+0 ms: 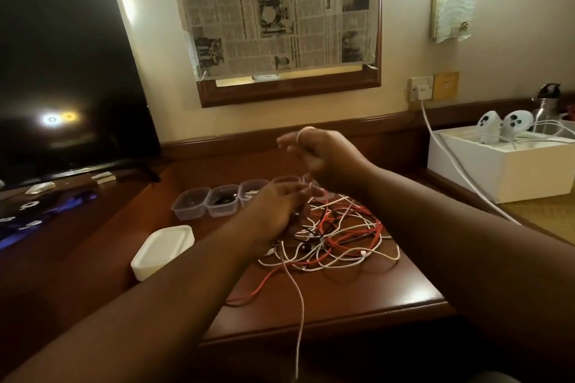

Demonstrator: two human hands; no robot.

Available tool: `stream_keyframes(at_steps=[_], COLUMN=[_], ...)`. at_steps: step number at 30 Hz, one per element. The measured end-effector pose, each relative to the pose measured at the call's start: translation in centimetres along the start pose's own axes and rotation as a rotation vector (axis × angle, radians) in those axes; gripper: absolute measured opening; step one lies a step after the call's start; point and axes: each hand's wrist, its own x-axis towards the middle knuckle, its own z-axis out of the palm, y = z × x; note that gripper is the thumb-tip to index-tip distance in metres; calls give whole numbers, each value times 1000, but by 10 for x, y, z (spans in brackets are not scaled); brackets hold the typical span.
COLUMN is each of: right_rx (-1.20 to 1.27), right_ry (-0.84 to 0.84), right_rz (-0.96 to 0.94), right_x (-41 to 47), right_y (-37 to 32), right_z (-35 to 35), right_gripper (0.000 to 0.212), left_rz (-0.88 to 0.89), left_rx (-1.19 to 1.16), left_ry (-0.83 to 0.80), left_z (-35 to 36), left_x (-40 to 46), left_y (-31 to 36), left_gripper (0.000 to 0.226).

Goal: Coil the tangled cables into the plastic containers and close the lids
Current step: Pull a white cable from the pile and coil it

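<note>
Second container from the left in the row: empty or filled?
Filled: the second container holds a dark coiled cable, seen through its open top, no lid on.

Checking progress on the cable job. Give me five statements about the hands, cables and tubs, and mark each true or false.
1. The right hand is raised with a white cable looped on it. True.
2. All the tubs have lids on. False: the row stands open, and the lids sit stacked apart.
3. The tangle holds red, white and black cables. True.
4. The tangle lies on the floor. False: it lies on the table.
5. The left hand is at the tangle's edge. True.
</note>
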Motion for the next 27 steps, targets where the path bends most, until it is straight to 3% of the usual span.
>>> stream_keyframes(at_steps=[1,3,6,8,11,13,16,21,25,27], right_rx=[-196,-308,-315,13,873,1240,1627,1800,1682,1571], right_ry=[-77,-206,-387,-540,-628,-594,-561,-478,-528,-469], right_rz=[-32,36,239,460,750,765,726,648,639,635], right_x=[0,0,1,2,0,-2,-5,-11,-14,-13], right_y=[6,14,18,20,31,37,40,33,30,23], right_z=[1,2,13,14,12,16,25,33,33,33], right_gripper=[25,13,23,35,51,44,39,39,44,42], left_rz=[37,153,317,309,165,82,41,-26,-72,-68], left_rx=[181,483,616,479,28,-262,-409,-543,-543,-536], left_ry=[5,85,226,232,209,229,230,174,84,84], left_z=[-7,-22,-36,-34,-23,-12,0,1,0,0], left_x=[2,9,24,32,37,41,46,50,50,50], left_y=[0,-1,-5,-8,-18,-23,-24,-19,-16,-17], left_gripper=[19,11,10,8,13,14,20,23,38,31])
